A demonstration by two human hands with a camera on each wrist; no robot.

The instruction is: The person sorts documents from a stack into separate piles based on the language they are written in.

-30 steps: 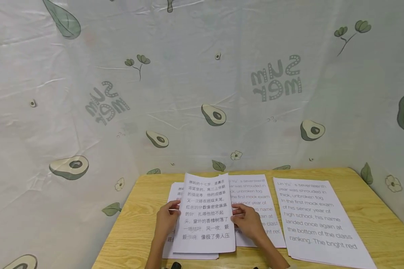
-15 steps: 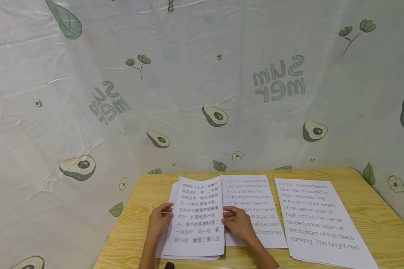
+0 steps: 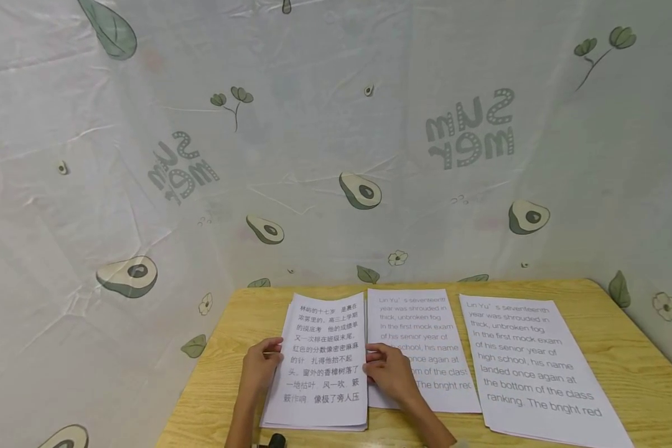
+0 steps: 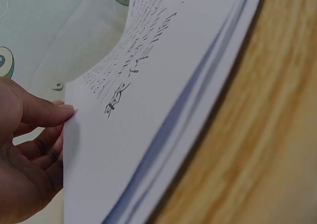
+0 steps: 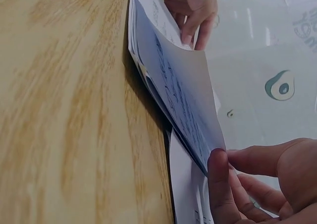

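A sheet of paper (image 3: pixel 325 361) printed with Chinese text lies over a stack of paper at the left of the table. My left hand (image 3: pixel 260 367) pinches its left edge between thumb and fingers; the left wrist view shows the thumb on top of the sheet (image 4: pixel 119 149). On the opposite edge, my right hand (image 3: pixel 391 373) pinches the same sheet, thumb and forefinger meeting at its side in the right wrist view. Both side edges curve upward, and the sheet (image 5: pixel 183 80) bows down in the middle. Below it, the layered edges of the stack (image 5: pixel 141 65) show.
Just right of it lies a stack of English-text sheets (image 3: pixel 414 330), partly behind my right hand. Farther right is another English-text stack (image 3: pixel 532 367), slightly angled. A pale curtain with avocado prints (image 3: pixel 313 155) hangs behind the wooden table (image 3: pixel 610 330). A dark object (image 3: pixel 277 440) shows at the bottom edge.
Both hands have moved left and lowered the Chinese-text sheet, from overlapping the middle stack to lying over the left stack, edges nearly lined up. More of the middle English-text page is uncovered.
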